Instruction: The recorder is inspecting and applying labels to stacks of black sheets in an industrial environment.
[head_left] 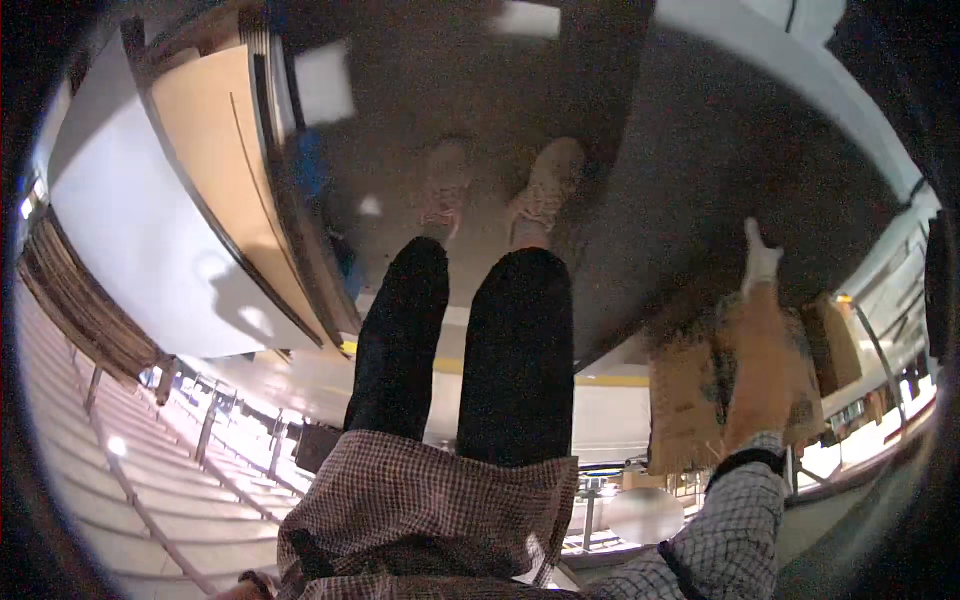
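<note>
My right forearm reaches up the right side in a checked sleeve with a dark band. At its end my right hand [762, 262] looks whitish, with at least two fingers stretched apart and nothing visible held. It is in front of a large dark surface [720, 150]; whether it touches this I cannot tell. Worn brown cardboard [685, 410] lies behind the forearm. At the lower left edge only a sliver near the wrist of my left hand [248, 588] shows, its fingers hidden.
Large white [130, 200] and tan [205, 130] sheets stand at the left. Below them is a brown layered stack [80, 300]. My shoes [548, 185] are on the dim floor. Metal rails [205, 430] run along the lower left, and a pale curved frame [840, 80] borders the upper right.
</note>
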